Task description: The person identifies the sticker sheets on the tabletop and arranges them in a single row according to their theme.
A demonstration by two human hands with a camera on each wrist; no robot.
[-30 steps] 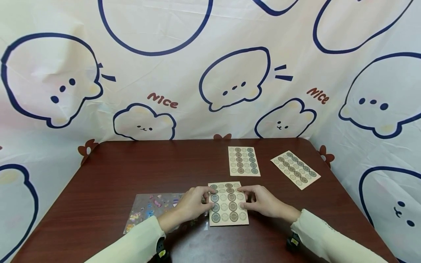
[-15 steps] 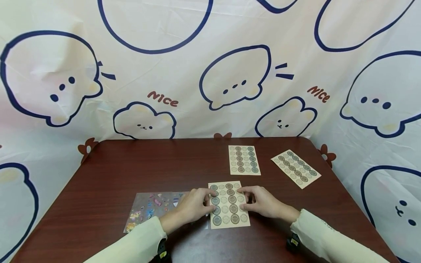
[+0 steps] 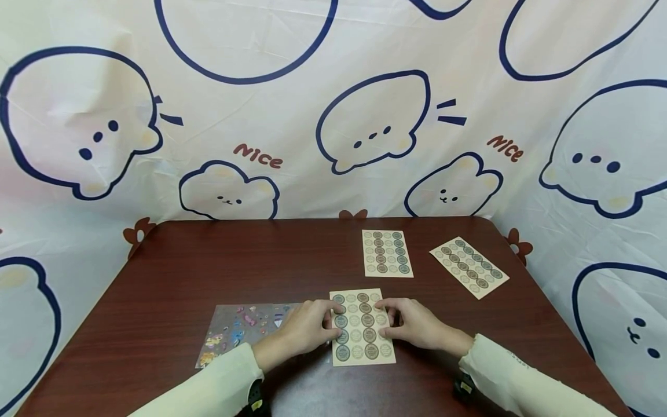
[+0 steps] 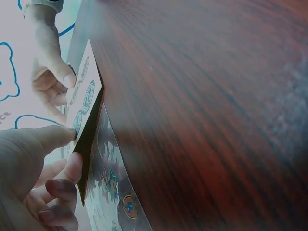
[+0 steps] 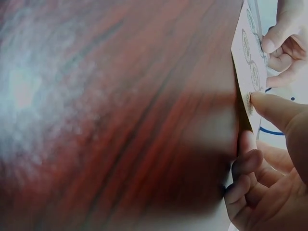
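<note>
Both hands hold a cream sheet of round stickers (image 3: 363, 333) by its two long sides, above the near middle of the table. My left hand (image 3: 302, 326) pinches the left edge, thumb on the printed face. On the opposite edge, my right hand (image 3: 419, 325) has a similar pinch. In the left wrist view the sheet (image 4: 85, 96) is tilted, its dark underside showing and the left fingers beneath it. The right wrist view shows the right thumb on the sheet (image 5: 248, 53) and fingers curled below. A transparent sheet of colourful stickers (image 3: 224, 330) lies partly hidden under my left hand and forearm.
Two more cream sticker sheets lie farther back: an upright one (image 3: 387, 255) and a slanted one (image 3: 469, 267) near the right edge. The dark wooden table (image 3: 234, 255) ends at a printed cloth backdrop (image 3: 302, 127).
The near edge of the held sticker sheet has shifted slightly toward me and appears lower in view. Both hands keep their hold; the sheets on the table stay in place.
</note>
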